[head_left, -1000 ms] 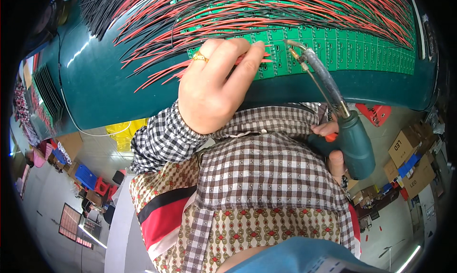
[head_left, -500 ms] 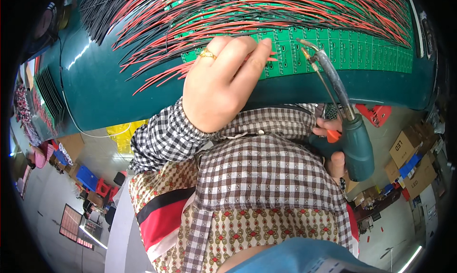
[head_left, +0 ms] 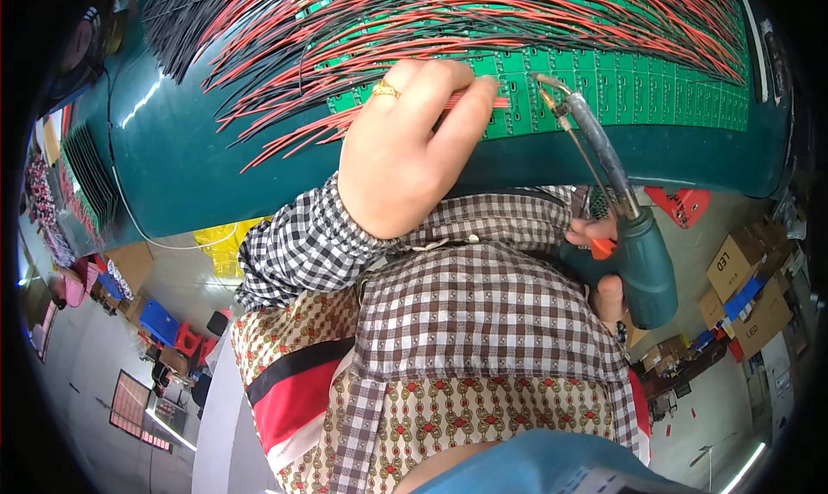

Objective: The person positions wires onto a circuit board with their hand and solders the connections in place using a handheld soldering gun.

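Note:
My left hand (head_left: 405,149) is closed around a few red wires (head_left: 500,103), whose tips poke out past my fingertips over a green circuit board panel (head_left: 638,93). Their other ends trail out to the left of the hand. In my right hand (head_left: 608,291) is a soldering iron (head_left: 649,265) with a thick green handle, a bent metal tube and an orange trigger. The iron's tip and its thin feed tube hover over the panel, just right of the wire ends. Much of the right hand is hidden behind the handle.
Rows of red and black wires (head_left: 517,20) cover the panel's far part. Loose black wires (head_left: 172,28) lie at the far left of the green table (head_left: 172,184). A stack of dark boards (head_left: 89,179) stands at the left. Cardboard boxes (head_left: 733,265) sit at the right.
My left hand has shifted slightly right with the red wires, their tips now further along the panel. The soldering iron's tip has moved a little left, towards the wires.

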`<action>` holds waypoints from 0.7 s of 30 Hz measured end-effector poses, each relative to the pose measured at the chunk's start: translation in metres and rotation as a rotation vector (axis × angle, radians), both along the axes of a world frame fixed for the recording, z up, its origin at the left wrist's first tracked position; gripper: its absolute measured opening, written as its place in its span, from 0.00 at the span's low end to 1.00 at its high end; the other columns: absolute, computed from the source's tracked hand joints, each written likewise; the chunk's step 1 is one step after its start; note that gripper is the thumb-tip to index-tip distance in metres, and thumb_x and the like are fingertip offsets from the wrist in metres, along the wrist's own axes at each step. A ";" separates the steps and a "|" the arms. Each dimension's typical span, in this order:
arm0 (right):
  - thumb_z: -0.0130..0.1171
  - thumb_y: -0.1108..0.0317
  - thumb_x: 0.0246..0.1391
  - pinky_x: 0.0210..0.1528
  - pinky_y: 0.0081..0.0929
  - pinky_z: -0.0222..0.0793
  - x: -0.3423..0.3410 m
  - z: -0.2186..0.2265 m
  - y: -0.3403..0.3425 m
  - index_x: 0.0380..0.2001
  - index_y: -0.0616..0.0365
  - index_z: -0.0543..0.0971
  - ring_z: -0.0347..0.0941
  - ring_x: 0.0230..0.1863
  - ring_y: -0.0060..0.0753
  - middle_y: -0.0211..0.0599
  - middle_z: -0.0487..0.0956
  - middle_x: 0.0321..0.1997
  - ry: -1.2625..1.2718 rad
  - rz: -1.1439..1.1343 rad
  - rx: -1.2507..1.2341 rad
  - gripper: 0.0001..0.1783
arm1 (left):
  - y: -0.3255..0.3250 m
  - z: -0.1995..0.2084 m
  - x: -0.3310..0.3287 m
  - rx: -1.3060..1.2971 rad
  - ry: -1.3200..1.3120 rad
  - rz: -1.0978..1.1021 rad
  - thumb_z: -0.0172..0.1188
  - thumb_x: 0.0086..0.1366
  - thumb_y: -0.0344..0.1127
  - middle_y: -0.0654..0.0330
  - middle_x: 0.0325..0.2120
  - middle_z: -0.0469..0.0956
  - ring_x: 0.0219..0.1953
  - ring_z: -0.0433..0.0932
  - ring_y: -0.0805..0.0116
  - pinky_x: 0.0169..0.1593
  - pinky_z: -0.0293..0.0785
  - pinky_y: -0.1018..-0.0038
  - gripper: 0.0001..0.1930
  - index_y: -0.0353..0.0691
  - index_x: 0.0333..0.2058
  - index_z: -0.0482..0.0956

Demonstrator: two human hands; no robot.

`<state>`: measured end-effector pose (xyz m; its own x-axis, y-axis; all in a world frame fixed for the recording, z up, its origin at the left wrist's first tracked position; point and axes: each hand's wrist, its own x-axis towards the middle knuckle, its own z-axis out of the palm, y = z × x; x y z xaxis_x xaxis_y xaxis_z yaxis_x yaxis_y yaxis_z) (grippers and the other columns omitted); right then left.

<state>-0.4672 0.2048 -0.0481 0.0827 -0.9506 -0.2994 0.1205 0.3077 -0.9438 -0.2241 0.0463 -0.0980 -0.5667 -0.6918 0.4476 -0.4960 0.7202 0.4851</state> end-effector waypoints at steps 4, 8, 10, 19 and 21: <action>0.57 0.64 0.60 0.61 0.36 0.67 0.002 0.001 0.001 0.56 0.69 0.64 0.70 0.58 0.41 0.51 0.71 0.55 0.005 -0.018 0.002 0.27 | 0.000 0.001 0.001 0.013 0.006 0.011 0.62 0.49 0.26 0.56 0.34 0.72 0.33 0.73 0.61 0.36 0.73 0.70 0.17 0.32 0.40 0.77; 0.57 0.65 0.59 0.61 0.37 0.67 0.001 0.002 0.001 0.56 0.69 0.64 0.70 0.58 0.41 0.49 0.72 0.54 0.024 0.014 -0.004 0.27 | 0.001 0.003 0.001 0.035 -0.022 0.022 0.62 0.49 0.26 0.56 0.34 0.72 0.33 0.72 0.61 0.36 0.73 0.70 0.16 0.32 0.40 0.77; 0.58 0.65 0.59 0.61 0.37 0.67 0.000 0.003 0.000 0.56 0.69 0.64 0.71 0.57 0.41 0.48 0.72 0.54 0.036 0.018 -0.004 0.27 | 0.001 0.003 0.001 0.055 -0.010 0.019 0.62 0.48 0.26 0.56 0.34 0.72 0.32 0.72 0.61 0.36 0.72 0.71 0.16 0.32 0.39 0.77; 0.61 0.62 0.57 0.59 0.36 0.68 0.010 0.007 0.000 0.54 0.69 0.66 0.72 0.55 0.40 0.47 0.74 0.51 0.037 -0.073 0.049 0.28 | 0.000 -0.001 0.003 0.011 0.029 0.017 0.62 0.47 0.26 0.57 0.34 0.72 0.33 0.73 0.62 0.35 0.73 0.71 0.17 0.33 0.39 0.78; 0.63 0.62 0.56 0.58 0.36 0.68 0.011 0.006 0.000 0.53 0.69 0.67 0.73 0.53 0.39 0.46 0.75 0.49 0.039 -0.094 0.039 0.28 | 0.000 -0.001 0.003 0.005 0.025 0.017 0.62 0.47 0.26 0.57 0.34 0.73 0.33 0.73 0.62 0.35 0.73 0.71 0.16 0.33 0.39 0.78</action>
<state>-0.4565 0.2044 -0.0426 -0.0185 -0.9410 -0.3379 0.1143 0.3338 -0.9357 -0.2207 0.0465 -0.0987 -0.5430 -0.7036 0.4584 -0.4959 0.7092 0.5011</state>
